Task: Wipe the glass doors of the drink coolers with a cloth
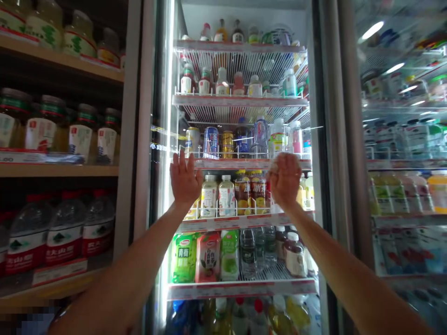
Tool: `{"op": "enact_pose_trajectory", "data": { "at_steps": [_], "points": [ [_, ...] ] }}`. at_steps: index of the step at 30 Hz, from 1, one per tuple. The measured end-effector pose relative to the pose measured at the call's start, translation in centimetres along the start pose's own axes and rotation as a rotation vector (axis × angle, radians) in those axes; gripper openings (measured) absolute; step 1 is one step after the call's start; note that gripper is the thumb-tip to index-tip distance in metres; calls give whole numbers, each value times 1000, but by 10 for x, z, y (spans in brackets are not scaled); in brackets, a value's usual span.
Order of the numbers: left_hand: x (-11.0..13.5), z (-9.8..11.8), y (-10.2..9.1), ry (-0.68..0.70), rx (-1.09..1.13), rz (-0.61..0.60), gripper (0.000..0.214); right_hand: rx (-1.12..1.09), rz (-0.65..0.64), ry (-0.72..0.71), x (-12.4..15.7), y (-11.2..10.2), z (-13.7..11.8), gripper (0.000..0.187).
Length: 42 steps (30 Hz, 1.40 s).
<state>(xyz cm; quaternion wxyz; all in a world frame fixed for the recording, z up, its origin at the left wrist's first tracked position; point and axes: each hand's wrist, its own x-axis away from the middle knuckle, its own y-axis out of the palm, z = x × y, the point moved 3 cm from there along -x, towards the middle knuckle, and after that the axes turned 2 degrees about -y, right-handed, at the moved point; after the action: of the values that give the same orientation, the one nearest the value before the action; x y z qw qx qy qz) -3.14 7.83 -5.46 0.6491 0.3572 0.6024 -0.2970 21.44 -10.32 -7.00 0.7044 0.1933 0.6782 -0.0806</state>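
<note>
My left hand (186,182) is raised in front of the lit drinks cooler (240,159), palm forward, its fingers spread and holding nothing. Beside its thumb, farther in, stand two pale-labelled tea bottles (218,197). My right hand (285,182) is held up at about the same height, slightly blurred, with its fingers stretched upward and nothing visible in it. Dark iced tea bottles (250,190) stand just left of it, behind. Above and between my hands is a row of cans (211,142). Whether either hand touches anything, I cannot tell.
Faint reflections cross the cooler front, like glass. Lower down are juice cartons (208,257) and clear water bottles (248,253). To the left, a wooden shelf unit (59,171) holds jars and large red-labelled water bottles (64,232). A second drinks cooler (405,165) stands right.
</note>
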Motion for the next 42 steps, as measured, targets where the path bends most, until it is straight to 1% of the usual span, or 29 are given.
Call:
{"op": "enact_pose_trajectory", "data": {
  "at_steps": [2, 3, 4, 5, 8, 9, 10, 11, 13, 15, 16, 17, 18, 19, 21, 22, 23, 24, 25, 28, 30, 31, 32, 34, 36, 37, 38, 40, 42],
  "points": [
    [7, 1, -1, 10, -16, -16, 53, -43, -110, -234, 11, 4, -29, 49],
    [13, 2, -2, 22, -21, -27, 53, -54, -135, -297, 16, 3, -32, 48],
    [19, 3, -3, 36, -23, -40, 53, -50, -122, -297, 21, 1, -25, 48],
    [27, 5, -4, 49, -25, -52, 54, -35, -78, -231, 24, -3, -10, 48],
    [46, 10, -6, 66, -23, -78, 55, 30, 118, 107, 33, -14, 49, 50],
    [50, 12, -7, 59, -20, -80, 56, 47, 168, 200, 37, -16, 60, 51],
    [52, 13, -7, 49, -14, -82, 56, 56, 193, 250, 41, -17, 61, 53],
    [52, 14, -7, 41, -8, -87, 56, 52, 181, 243, 45, -16, 52, 54],
    [51, 14, -8, 29, -1, -102, 56, 11, 76, 71, 51, -12, 14, 55],
    [49, 13, -8, 25, -2, -117, 56, -58, -87, -205, 57, -8, -24, 54],
    [49, 12, -9, 26, -5, -121, 56, -82, -150, -302, 60, -8, -33, 53],
    [49, 11, -9, 29, -9, -124, 56, -89, -182, -340, 61, -9, -31, 53],
    [50, 11, -10, 34, -12, -124, 56, -77, -174, -307, 61, -11, -20, 52],
    [51, 11, -10, 38, -15, -124, 55, -50, -129, -211, 60, -15, -1, 52],
    [52, 10, -9, 43, -21, -118, 55, 24, 23, 70, 59, -21, 40, 53],
    [52, 10, -9, 44, -25, -113, 55, 50, 82, 178, 60, -23, 52, 54],
    [52, 11, -9, 45, -27, -107, 55, 59, 111, 228, 61, -24, 55, 55],
    [52, 11, -8, 46, -26, -102, 56, 50, 103, 214, 64, -22, 48, 56],
    [52, 11, -8, 47, -20, -99, 56, 26, 57, 142, 67, -20, 32, 57],
    [59, 12, -10, 47, -3, -100, 55, -75, -142, -205, 80, -14, -29, 57],
    [73, 16, -12, 80, -8, -119, 54, -103, -215, -314, 87, -15, -43, 57],
    [82, 19, -13, 108, -16, -132, 54, -95, -203, -294, 88, -16, -38, 56],
    [91, 22, -14, 137, -25, -144, 54, -73, -161, -226, 87, -18, -28, 56],
    [107, 26, -15, 175, -38, -154, 56, -13, -38, -16, 85, -20, -4, 55],
    [115, 29, -15, 175, -45, -144, 58, 20, 41, 114, 83, -18, 0, 55],
    [117, 29, -14, 172, -47, -139, 59, 12, 33, 97, 84, -16, -10, 56],
    [118, 29, -14, 171, -49, -137, 60, -11, -7, 23, 86, -13, -26, 56],
    [116, 29, -14, 178, -55, -129, 60, -81, -134, -207, 91, -8, -65, 55],
    [115, 28, -14, 179, -59, -132, 59, -138, -234, -375, 96, -7, -87, 54]
  ]
}}
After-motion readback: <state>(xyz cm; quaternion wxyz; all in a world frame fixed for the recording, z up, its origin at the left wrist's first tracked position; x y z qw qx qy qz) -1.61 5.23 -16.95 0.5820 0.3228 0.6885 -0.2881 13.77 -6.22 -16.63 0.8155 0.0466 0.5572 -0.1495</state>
